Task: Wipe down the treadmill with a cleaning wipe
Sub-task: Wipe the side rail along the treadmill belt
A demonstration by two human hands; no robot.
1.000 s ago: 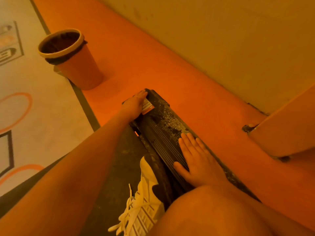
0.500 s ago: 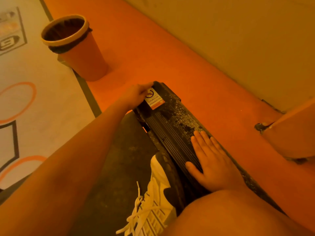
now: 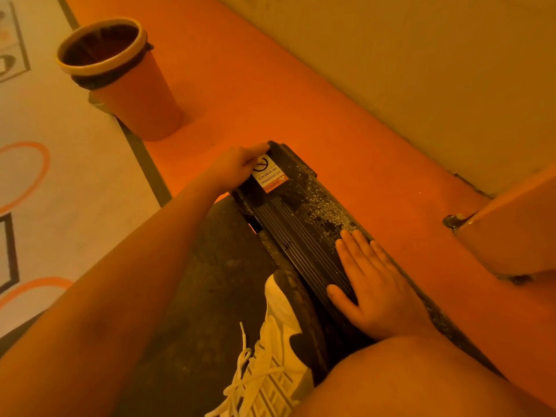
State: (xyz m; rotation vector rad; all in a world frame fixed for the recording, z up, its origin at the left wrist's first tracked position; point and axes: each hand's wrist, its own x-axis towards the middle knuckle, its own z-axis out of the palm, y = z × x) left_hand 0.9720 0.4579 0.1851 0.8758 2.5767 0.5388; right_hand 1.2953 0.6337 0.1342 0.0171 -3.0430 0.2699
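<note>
The treadmill's black ribbed side rail (image 3: 301,236) runs diagonally across the middle, with the dark belt (image 3: 216,266) to its left. A white warning sticker (image 3: 267,176) sits on the rail's end cap. My left hand (image 3: 237,165) lies against the left edge of that end cap, fingers stretched toward its far corner beside the sticker. No wipe shows under or in it. My right hand (image 3: 373,284) rests flat on the rail, fingers straight. Pale specks of debris (image 3: 325,209) lie on the rail just beyond its fingertips.
An orange bin (image 3: 120,76) with a dark liner stands on the orange floor at the far left. My white laced shoe (image 3: 270,356) is on the belt beside the rail. A wall (image 3: 421,70) runs along the right, with an orange block (image 3: 511,230) against it.
My left hand slid off the warning sticker to the end cap's left edge, so the sticker now shows in full. The right hand stays flat on the rail.
</note>
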